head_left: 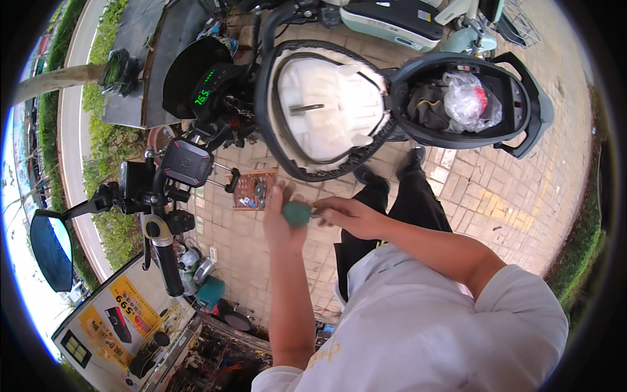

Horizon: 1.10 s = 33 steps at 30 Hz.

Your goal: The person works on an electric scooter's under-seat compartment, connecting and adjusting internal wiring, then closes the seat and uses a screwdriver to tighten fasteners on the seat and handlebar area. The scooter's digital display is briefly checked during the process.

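My left hand (279,210) is raised in front of my body, its fingers curled round a green round thing (296,213), whose kind I cannot make out. Close to its right side is my right hand (342,217), closed in a pinch. Whatever its fingertips grip is too small to name. Beyond both hands is a scooter with its seat (328,108) lifted, showing the pale underside. To the right of the seat, the storage compartment (406,124) lies open, with a clear plastic bag (465,104) and a dark cloth (428,108) in it.
The scooter's handlebar grip (168,261), phone holder (187,162) and mirror (52,251) stand to my left. A reddish-brown tray (245,202) of small parts is on the paving beyond my left hand. A cluttered workbench (222,356) stands lower left; another scooter (392,25) is at the back.
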Tool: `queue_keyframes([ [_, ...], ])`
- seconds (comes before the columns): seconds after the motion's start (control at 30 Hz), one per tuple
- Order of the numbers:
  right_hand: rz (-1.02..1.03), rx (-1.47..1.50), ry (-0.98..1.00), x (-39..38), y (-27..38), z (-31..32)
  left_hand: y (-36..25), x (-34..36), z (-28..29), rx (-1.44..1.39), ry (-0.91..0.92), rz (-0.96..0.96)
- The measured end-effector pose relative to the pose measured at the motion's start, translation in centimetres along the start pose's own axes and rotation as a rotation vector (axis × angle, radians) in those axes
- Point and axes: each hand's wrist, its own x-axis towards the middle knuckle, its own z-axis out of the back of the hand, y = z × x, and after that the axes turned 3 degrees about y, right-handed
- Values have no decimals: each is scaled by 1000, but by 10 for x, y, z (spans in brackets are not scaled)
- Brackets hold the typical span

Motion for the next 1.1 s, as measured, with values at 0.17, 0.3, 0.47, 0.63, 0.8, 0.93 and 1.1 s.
queue_keyframes([
  [0.17,-22,145,-157,-86,51,26,46,-23,-30,-222,43,168],
  [0.3,197,346,-495,-124,71,56,98,-59,-77,115,437,230],
  [0.47,158,-268,-525,-163,71,91,157,-82,-134,275,550,350],
  [0.63,190,-150,-544,-218,73,151,230,-87,-188,272,457,431],
  [0.8,-6,-360,-806,-276,93,243,284,-87,-242,962,636,336],
  [0.93,-81,-637,-966,-324,124,312,326,-72,-291,1128,806,49],
  [1.1,21,-1106,-991,-357,170,364,400,-17,-343,1350,763,-308],
])
